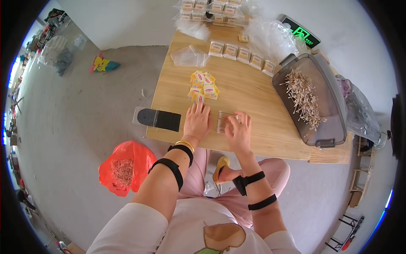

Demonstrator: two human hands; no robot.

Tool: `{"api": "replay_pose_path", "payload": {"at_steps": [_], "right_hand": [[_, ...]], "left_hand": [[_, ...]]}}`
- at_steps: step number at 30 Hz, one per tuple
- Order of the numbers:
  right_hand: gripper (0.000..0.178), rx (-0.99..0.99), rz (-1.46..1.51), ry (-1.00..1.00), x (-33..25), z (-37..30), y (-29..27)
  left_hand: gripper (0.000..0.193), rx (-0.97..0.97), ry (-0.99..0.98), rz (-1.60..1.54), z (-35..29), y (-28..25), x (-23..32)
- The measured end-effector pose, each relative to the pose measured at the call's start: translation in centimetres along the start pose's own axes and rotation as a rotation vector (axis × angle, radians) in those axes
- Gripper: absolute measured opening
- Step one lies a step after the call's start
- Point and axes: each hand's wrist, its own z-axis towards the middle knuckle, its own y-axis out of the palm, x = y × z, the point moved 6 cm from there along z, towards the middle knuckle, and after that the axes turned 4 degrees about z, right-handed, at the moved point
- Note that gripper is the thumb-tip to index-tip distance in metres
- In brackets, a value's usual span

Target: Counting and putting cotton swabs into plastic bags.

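My left hand lies flat on the wooden table with its fingers stretched out. Its fingertips come up to the lower edge of a loose pile of small yellow-and-white cards. To its right, a row of cotton swabs is laid side by side. Over the right ends of these swabs is my right hand, its fingers bent and apart and touching the row; they hide part of it. Left of my left hand, a black plate with a rounded end rests on a clear sheet over the table's left edge.
A grey plastic bin with loose swabs stands at the right. Packed swab bags line the back, near clear bags. A red bag with swabs sits on the floor at left. The table ends before my knees.
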Motion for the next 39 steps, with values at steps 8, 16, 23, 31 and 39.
{"api": "replay_pose_path", "payload": {"at_steps": [8, 16, 23, 31, 39], "right_hand": [[0.020, -0.033, -0.023, -0.029, 0.4, 0.0, -0.1], [0.013, -0.058, -0.037, -0.023, 0.7, 1.5, -0.2], [0.013, -0.027, -0.065, -0.008, 1.7, 2.0, -0.2], [0.031, -0.060, 0.039, 0.083, 3.6, -0.3, -1.4], [0.089, -0.222, -0.122, -0.017, 1.1, -4.9, -0.2]], "left_hand": [[0.016, 0.003, -0.006, -0.001, -0.4, 0.2, 0.3], [0.017, -0.030, -0.019, -0.009, -0.2, 0.5, 0.0], [0.017, -0.073, -0.039, -0.032, -0.1, 0.2, 0.1], [0.016, -0.053, -0.001, -0.109, 0.0, 0.1, -0.4], [0.078, -0.173, 0.288, 0.186, -4.6, -0.5, 2.5]]}}
